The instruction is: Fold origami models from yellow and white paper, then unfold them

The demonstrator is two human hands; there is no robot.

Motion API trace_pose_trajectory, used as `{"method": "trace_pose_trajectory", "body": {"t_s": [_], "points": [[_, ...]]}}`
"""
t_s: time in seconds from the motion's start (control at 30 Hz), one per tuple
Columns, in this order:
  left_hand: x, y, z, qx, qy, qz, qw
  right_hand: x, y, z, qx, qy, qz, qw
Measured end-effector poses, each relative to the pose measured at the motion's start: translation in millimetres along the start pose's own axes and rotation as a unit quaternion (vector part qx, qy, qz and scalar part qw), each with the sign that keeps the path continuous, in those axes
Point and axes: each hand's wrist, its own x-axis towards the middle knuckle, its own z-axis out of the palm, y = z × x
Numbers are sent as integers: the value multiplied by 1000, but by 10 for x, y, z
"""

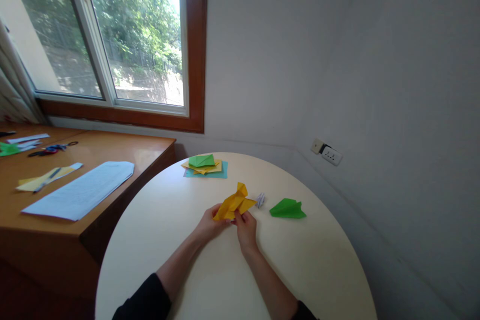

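Yellow folded paper point(233, 206), one, creased, angular, flap upright; over round white table point(311, 270), held by left hand point(210, 223) and pinched by right hand point(246, 230); table's right: green folded paper point(288, 208), one; table's far edge: paper stack point(205, 164), one.

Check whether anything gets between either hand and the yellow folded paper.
Nothing visible does: the left hand and right hand both hold the yellow folded paper directly. The small whitish piece and green folded paper lie to its right, not in between.
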Motion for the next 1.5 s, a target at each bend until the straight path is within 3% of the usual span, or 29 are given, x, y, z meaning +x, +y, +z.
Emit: {"method": "trace_pose_trajectory", "body": {"t_s": [0.13,0.3,0.5,0.6,0.73,0.9,1.03,1.23,1.5], "points": [[-10,-12,-23,14,-22,-23,999,7,0,9,-9,4,-2,1000],[12,-65,-71,12,38,-32,999,-21,-3,33,-8,-6,-33,999],[50,-119,-86,-89,84,-51,991,-78,-21,18,-81,31,-122,989],[58,-117,-86,-98,102,-64,988,-94,-20,2,-144,54,-214,965],[59,-98,-73,-91,102,-62,989,-139,-33,0,-250,39,-326,911],[29,-76,-29,-75,106,-34,991,-213,-77,28,-335,8,-404,851],[7,-70,-7,-3,86,-22,996,-219,-64,22,-376,-10,-399,836],[-7,-84,7,111,45,26,992,-188,16,5,-394,-18,-349,850],[32,-207,-72,146,13,46,988,-156,51,5,-377,-45,-315,869]]}}
